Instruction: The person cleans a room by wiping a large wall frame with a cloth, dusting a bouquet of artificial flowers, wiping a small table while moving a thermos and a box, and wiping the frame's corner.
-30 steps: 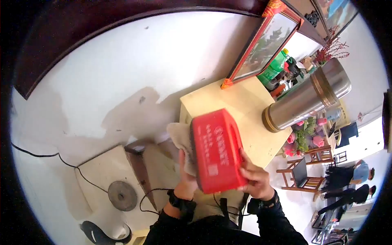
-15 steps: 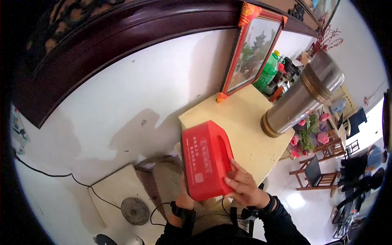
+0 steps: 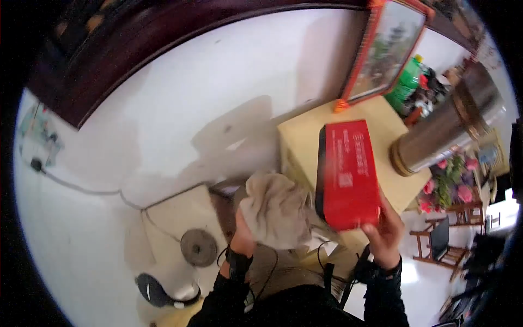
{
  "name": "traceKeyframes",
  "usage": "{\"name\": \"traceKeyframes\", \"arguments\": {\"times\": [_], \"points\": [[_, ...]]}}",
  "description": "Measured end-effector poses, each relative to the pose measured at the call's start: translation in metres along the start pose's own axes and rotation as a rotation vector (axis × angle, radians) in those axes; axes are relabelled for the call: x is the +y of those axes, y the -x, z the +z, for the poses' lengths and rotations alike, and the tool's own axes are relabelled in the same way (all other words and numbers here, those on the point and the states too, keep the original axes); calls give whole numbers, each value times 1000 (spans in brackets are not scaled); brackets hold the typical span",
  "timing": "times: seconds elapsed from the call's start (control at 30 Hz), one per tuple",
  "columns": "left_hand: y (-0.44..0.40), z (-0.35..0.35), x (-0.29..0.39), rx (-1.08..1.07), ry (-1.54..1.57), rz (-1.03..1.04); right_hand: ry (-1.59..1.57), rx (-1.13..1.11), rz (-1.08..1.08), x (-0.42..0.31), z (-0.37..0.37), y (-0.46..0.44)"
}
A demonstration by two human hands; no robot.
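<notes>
A red box (image 3: pixel 351 174) with white print and a dark edge is gripped at its lower right by my right hand (image 3: pixel 387 231). The box is over the pale yellow cabinet top (image 3: pixel 305 131); whether it touches the surface I cannot tell. My left hand (image 3: pixel 242 234) holds a crumpled beige cloth (image 3: pixel 275 210), to the left of the box and apart from it. Part of the left hand's fingers is hidden by the cloth.
A large steel thermos (image 3: pixel 447 128) and a red-framed picture (image 3: pixel 387 52) stand on the cabinet. Behind are a green bottle (image 3: pixel 406 84) and pink flowers (image 3: pixel 449 182). A round grey disc (image 3: pixel 198 247) lies at lower left, near a black cable (image 3: pixel 81 188).
The red box has moved right, away from my left hand, with my right hand still on it. The cloth, mostly hidden behind the box before, now shows in full. The view has shifted.
</notes>
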State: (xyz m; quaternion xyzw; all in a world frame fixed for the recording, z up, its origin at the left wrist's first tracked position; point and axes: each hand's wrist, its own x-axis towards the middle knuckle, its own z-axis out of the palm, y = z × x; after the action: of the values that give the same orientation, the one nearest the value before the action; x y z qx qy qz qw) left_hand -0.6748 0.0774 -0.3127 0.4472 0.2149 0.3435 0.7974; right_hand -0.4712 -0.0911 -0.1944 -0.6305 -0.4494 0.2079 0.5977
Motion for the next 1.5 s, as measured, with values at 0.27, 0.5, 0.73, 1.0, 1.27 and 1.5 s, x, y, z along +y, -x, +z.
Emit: {"name": "traceKeyframes", "arguments": {"times": [0.27,0.5,0.73,1.0,1.27,1.5], "points": [[61,-69,-54,159,90,-242,-112,-350,246,21,96,26],[97,-63,-78,349,3,-80,199,-914,-120,54,219,-9],[85,-70,-108,345,23,-212,416,-1033,-646,96,324,-16],[80,-57,-118,311,88,-293,352,-1117,-663,182,395,0],[59,-68,-130,357,255,-380,400,-1041,-643,152,391,1],[40,-100,-114,398,448,-377,-43,-742,-260,30,272,-81]]}}
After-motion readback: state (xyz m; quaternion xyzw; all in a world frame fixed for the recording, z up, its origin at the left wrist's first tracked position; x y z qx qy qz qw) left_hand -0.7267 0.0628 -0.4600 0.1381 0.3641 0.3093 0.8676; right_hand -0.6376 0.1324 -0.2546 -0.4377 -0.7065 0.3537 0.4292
